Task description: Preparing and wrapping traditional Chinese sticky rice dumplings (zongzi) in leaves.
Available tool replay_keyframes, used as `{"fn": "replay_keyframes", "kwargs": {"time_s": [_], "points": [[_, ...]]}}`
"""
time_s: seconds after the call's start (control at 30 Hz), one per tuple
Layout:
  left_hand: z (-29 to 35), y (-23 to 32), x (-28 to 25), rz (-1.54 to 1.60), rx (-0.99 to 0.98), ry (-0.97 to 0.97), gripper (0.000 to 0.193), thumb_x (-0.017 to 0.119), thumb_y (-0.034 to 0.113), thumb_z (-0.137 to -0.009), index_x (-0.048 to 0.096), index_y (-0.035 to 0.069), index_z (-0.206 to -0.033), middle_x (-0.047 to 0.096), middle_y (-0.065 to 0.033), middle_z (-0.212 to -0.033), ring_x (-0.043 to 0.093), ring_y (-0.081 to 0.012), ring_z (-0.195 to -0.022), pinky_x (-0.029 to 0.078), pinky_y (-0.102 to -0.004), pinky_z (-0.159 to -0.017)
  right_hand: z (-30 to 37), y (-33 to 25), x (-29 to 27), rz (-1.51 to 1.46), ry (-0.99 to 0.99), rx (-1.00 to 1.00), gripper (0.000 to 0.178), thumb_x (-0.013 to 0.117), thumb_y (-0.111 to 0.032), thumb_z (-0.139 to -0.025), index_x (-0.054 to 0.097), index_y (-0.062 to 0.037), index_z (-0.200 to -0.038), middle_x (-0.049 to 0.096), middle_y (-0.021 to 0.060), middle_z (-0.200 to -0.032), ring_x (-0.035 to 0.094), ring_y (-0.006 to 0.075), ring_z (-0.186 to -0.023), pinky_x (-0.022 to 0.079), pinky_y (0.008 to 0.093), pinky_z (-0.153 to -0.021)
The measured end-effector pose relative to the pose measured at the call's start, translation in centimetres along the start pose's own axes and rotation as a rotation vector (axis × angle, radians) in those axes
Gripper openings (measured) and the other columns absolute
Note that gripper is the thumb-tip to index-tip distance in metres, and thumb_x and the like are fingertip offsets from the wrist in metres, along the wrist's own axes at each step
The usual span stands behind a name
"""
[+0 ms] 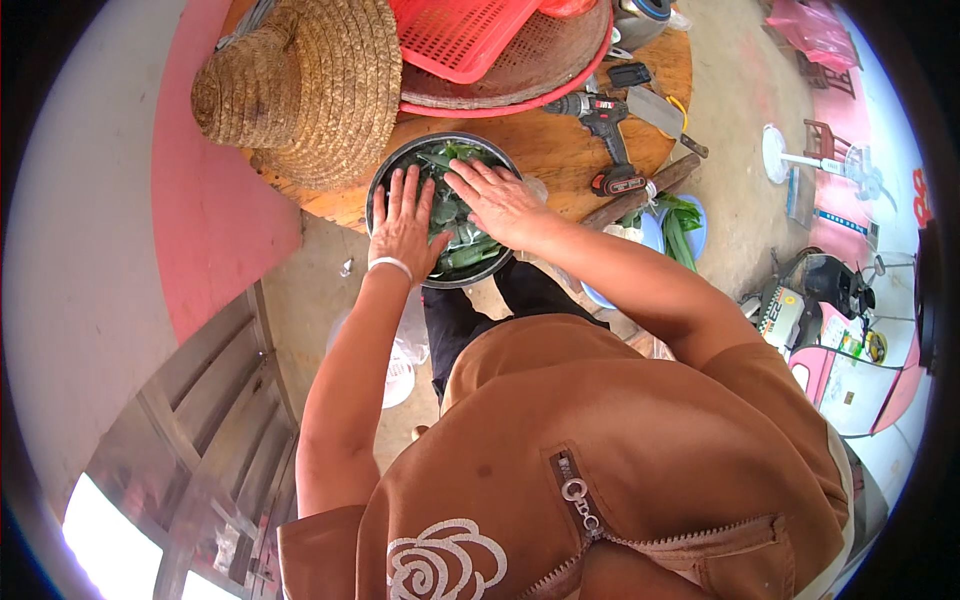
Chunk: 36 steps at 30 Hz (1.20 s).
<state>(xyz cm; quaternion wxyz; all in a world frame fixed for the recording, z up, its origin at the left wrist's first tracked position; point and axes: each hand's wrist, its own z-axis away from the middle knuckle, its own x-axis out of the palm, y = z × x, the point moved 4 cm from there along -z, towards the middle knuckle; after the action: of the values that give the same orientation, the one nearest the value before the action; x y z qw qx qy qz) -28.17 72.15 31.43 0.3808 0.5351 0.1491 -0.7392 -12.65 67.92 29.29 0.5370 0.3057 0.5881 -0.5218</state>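
A round dark-rimmed basin (447, 282) holds green leafy vegetables (452, 212) that look wet. Flat on the leaves at its left side lies my left hand (404, 222), fingers stretched out and a pale bracelet at the wrist. My right hand (497, 207) rests over the basin's right part, its fingers extended toward the leaves in the middle. Neither hand grips anything. Part of the vegetables is hidden beneath both palms.
The wooden table (560, 150) carries a straw hat (300, 90), a red plastic basket (465, 35) on a round tray, a cordless drill (610, 140) and a cleaver (660, 112). A blue basin (700, 235) with greens stands right. A fan (825, 160) and a scooter (850, 330) are farther right.
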Motion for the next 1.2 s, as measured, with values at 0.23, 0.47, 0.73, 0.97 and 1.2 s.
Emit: {"fn": "replay_keyframes", "kwargs": {"time_s": [0.23,0.47,0.73,0.97,1.2], "points": [[5.1,-0.5,1.3,0.031,-0.093,0.253,0.053,0.072,0.016,-0.074,0.057,0.007,-0.124,0.054,-0.0074,-0.122,0.047,-0.0278,-0.117,0.029,-0.0483,-0.105,1.9,-0.4,-1.3,-0.096,-0.201,-0.163,0.077,0.072,-0.024,-0.080,0.035,-0.0040,-0.144,0.031,0.0112,-0.153,0.032,0.0298,-0.140,0.029,0.0455,-0.113],[3.7,-1.1,0.5,-0.046,-0.129,0.271,0.034,0.074,0.014,-0.071,0.064,0.015,-0.104,0.062,-0.0031,-0.106,0.052,-0.0223,-0.113,0.028,-0.0474,-0.107,1.4,-1.3,0.5,0.048,-0.170,-0.193,0.069,0.066,-0.018,-0.081,0.038,-0.0064,-0.143,0.032,0.0095,-0.153,0.033,0.0281,-0.140,0.030,0.0452,-0.114],[9.0,-1.1,0.0,0.205,-0.250,0.472,0.015,0.064,0.013,-0.080,0.070,0.010,-0.093,0.066,-0.0037,-0.107,0.053,-0.0283,-0.114,0.028,-0.0520,-0.108,2.8,-2.3,-2.5,-0.211,-0.222,-0.352,0.021,0.071,-0.020,-0.076,0.064,-0.0079,-0.092,0.059,0.0060,-0.090,0.056,0.0266,-0.096,0.046,0.0402,-0.087],[14.9,0.4,4.0,0.325,-0.399,0.482,0.020,0.064,0.015,-0.081,0.069,0.014,-0.100,0.065,-0.0043,-0.112,0.051,-0.0305,-0.118,0.030,-0.0501,-0.106,2.3,-3.8,0.8,0.039,-0.305,-0.305,0.013,0.055,-0.016,-0.084,0.065,-0.0077,-0.087,0.062,0.0082,-0.095,0.058,0.0265,-0.102,0.048,0.0397,-0.088],[25.7,2.8,21.2,0.732,-0.825,-0.174,0.031,0.068,0.032,-0.082,0.068,0.014,-0.108,0.068,-0.0162,-0.105,0.061,-0.0384,-0.103,0.045,-0.0459,-0.094,-1.9,-6.7,-1.8,-0.060,-0.117,-0.384,0.036,0.056,-0.026,-0.090,0.055,-0.0074,-0.121,0.053,0.0098,-0.129,0.045,0.0273,-0.126,0.039,0.0420,-0.102]]}}
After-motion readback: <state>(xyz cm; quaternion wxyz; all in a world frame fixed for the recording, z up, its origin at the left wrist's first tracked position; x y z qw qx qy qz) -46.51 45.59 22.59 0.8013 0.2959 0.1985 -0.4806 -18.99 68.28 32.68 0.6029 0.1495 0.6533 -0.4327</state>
